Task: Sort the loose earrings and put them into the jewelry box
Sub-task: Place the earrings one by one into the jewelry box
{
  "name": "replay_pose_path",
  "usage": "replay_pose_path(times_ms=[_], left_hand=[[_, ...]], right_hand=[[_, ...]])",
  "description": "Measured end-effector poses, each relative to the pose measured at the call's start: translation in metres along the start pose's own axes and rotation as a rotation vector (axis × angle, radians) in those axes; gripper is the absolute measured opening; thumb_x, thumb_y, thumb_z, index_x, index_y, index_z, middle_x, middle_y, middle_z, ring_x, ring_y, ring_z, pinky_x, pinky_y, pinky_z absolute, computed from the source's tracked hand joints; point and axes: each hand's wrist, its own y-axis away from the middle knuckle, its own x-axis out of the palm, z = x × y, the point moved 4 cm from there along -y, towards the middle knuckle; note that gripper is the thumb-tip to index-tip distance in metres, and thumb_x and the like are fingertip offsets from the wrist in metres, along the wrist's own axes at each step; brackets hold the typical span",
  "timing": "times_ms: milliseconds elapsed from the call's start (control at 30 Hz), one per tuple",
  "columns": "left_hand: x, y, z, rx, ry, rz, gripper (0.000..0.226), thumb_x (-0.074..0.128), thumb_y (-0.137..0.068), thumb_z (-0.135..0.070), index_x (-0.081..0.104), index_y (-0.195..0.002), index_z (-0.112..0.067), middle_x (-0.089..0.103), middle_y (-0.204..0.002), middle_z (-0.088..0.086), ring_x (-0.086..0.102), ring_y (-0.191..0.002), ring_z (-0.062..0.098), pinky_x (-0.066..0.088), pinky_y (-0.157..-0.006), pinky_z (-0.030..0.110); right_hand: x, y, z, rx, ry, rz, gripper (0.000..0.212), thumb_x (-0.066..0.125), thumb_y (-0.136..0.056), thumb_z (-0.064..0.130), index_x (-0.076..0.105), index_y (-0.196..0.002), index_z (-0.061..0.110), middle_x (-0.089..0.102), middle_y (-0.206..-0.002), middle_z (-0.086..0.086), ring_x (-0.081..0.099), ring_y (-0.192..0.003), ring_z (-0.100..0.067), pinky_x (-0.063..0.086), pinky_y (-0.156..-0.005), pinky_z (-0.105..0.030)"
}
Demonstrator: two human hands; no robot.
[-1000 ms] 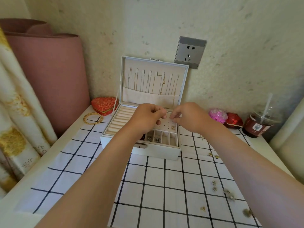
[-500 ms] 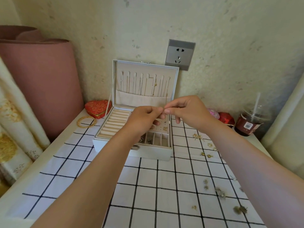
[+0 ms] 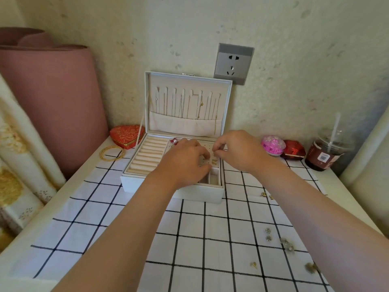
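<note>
Earring (image 3: pixel 214 152), pinched in my right hand (image 3: pixel 237 152) over the box (image 3: pixel 200 191), left hand (image 3: pixel 183 163) grip untellable; seating step, I judge, next needing fine hole alignment.

**A pale corner in soft daylight**

We see a cream speckled wall (image 3: pixel 294 60) with a grey socket (image 3: pixel 233 63) set in it. Against it on the left stands a pink rolled mat (image 3: pixel 52 102), beside a floral curtain (image 3: pixel 12 175). A white table (image 3: pixel 73 186) carries a checked cloth (image 3: pixel 210 228). The light is even and mild.
</note>
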Motion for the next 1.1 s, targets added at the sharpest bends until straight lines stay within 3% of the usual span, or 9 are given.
replay_pose_path(times_ms=[400,633,800,967,1100], left_hand=[[0.0,0.001,-0.001,-0.004,0.042,0.009,0.032,0.059,-0.089,-0.042,0.066,-0.118,-0.029,0.057,-0.118,-0.006,0.043,-0.116,0.018,0.039,-0.099,0.034],[0.0,0.001,-0.002,-0.014,0.052,0.019,0.032,0.059,-0.09,-0.042,0.065,-0.119,-0.029,0.056,-0.118,-0.006,0.042,-0.117,0.018,0.04,-0.1,0.036],[0.0,0.0,-0.001,-0.019,0.052,0.024,0.032,0.059,-0.09,-0.043,0.065,-0.119,-0.03,0.056,-0.118,-0.006,0.042,-0.117,0.018,0.039,-0.101,0.035],[0.0,0.001,-0.001,-0.019,0.061,0.025,0.033,0.059,-0.09,-0.042,0.065,-0.12,-0.029,0.056,-0.119,-0.005,0.042,-0.117,0.018,0.039,-0.1,0.035],[0.0,0.0,0.0,-0.019,0.059,0.025,0.033,0.06,-0.09,-0.042,0.065,-0.12,-0.029,0.056,-0.119,-0.006,0.042,-0.118,0.017,0.039,-0.101,0.035]], right_hand=[[0.003,-0.002,0.011,-0.203,0.347,0.096,0.02,0.056,-0.096,0.014,0.073,-0.097,0.023,0.062,-0.101,0.004,0.062,-0.089,-0.019,0.05,-0.07,-0.035],[-0.001,-0.004,0.007,-0.141,0.224,0.165,0.016,0.062,-0.096,0.016,0.076,-0.101,0.02,0.067,-0.106,0.004,0.062,-0.096,-0.017,0.048,-0.078,-0.032],[0.004,-0.003,0.011,-0.135,0.26,0.133,0.019,0.059,-0.093,0.014,0.076,-0.092,0.021,0.067,-0.094,-0.001,0.063,-0.087,-0.022,0.052,-0.071,-0.039],[-0.001,-0.003,0.007,-0.061,0.159,0.081,0.02,0.068,-0.091,0.02,0.075,-0.11,0.024,0.075,-0.1,0.006,0.066,-0.095,-0.015,0.051,-0.077,-0.029],[-0.005,0.001,0.008,-0.04,0.169,0.082,0.013,0.068,-0.089,0.024,0.078,-0.088,0.032,0.072,-0.096,0.014,0.065,-0.09,-0.011,0.054,-0.076,-0.033]])
